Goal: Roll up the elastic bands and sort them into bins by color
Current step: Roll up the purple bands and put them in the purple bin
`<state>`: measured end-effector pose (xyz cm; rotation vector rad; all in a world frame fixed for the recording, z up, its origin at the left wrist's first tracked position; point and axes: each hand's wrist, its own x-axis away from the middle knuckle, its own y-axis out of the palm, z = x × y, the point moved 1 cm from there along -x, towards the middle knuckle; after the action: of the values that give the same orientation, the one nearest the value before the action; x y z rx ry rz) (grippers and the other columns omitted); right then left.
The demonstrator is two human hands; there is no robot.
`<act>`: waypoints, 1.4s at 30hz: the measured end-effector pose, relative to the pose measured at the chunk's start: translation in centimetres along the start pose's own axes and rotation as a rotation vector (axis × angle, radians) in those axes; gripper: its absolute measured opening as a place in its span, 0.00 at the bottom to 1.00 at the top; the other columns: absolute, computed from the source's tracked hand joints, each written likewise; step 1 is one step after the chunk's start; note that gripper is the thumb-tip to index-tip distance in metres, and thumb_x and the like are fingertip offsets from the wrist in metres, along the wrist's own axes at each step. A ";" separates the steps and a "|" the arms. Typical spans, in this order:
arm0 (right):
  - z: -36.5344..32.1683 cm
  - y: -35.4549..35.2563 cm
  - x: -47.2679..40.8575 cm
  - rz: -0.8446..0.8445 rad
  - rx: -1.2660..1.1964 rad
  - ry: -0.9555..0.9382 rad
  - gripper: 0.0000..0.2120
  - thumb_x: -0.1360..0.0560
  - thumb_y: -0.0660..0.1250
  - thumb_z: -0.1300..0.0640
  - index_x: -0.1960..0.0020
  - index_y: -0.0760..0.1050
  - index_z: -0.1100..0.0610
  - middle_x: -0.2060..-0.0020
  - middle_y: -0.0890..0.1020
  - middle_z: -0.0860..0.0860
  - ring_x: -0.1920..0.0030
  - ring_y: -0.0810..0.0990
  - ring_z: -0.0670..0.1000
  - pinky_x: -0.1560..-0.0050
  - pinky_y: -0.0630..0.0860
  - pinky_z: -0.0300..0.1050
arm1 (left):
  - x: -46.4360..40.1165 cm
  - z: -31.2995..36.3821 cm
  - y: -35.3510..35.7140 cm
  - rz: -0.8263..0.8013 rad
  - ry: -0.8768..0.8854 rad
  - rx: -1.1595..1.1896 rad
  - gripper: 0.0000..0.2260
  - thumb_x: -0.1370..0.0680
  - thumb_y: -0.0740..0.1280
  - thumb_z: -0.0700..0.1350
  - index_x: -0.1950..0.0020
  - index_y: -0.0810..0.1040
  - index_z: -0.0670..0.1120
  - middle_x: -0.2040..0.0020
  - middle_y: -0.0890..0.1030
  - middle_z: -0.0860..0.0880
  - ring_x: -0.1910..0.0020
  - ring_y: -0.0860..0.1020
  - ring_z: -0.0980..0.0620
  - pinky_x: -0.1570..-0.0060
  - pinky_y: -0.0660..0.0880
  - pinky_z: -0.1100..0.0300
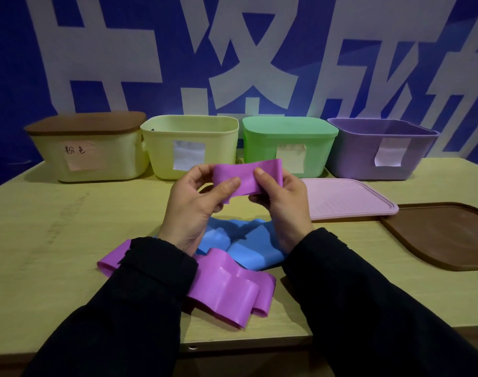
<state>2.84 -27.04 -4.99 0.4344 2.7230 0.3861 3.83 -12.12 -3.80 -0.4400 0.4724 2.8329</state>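
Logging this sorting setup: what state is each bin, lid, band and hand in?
Cream bin: lidded.
Yellow bin: open.
Green bin: lidded.
Purple bin: open.
Pink lid: off, on table.
Brown lid: off, on table.
Held purple band: pinched flat by left hand and right hand.
Blue band: loose.

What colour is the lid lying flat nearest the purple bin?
Pink: the lid lies on the table in front of the purple bin, clearest in the head view.

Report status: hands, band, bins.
Left hand and right hand both pinch the purple band, held up, not rolled. Purple bin open, lid off. Nothing in the way.
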 end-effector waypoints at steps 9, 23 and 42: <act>-0.4 -0.1 -0.2 -0.045 -0.158 0.106 0.03 0.21 0.69 0.61 0.52 0.81 0.60 0.65 0.82 0.52 0.68 0.80 0.47 0.63 0.80 0.38 | 0.1 0.3 0.3 -0.038 0.047 0.101 0.16 0.28 0.72 0.43 0.41 0.79 0.46 0.56 0.82 0.52 0.62 0.76 0.55 0.64 0.75 0.65; -0.2 0.3 0.1 -0.086 -0.177 0.132 0.06 0.22 0.70 0.59 0.48 0.81 0.62 0.63 0.82 0.54 0.67 0.80 0.47 0.61 0.81 0.39 | 0.0 -0.1 -0.1 -0.021 0.137 -0.071 0.14 0.24 0.71 0.44 0.38 0.78 0.51 0.53 0.83 0.52 0.58 0.80 0.55 0.61 0.79 0.61; 0.0 0.2 0.2 -0.108 -0.084 0.068 0.05 0.22 0.71 0.59 0.49 0.83 0.59 0.62 0.79 0.55 0.67 0.74 0.46 0.64 0.76 0.37 | 0.2 0.4 0.0 -0.009 0.184 -0.107 0.17 0.33 0.77 0.46 0.46 0.80 0.50 0.55 0.85 0.55 0.58 0.80 0.54 0.62 0.78 0.61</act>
<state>2.68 -26.79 -5.02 0.2542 2.7687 0.4919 3.54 -12.00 -3.54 -0.7256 0.3516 2.8310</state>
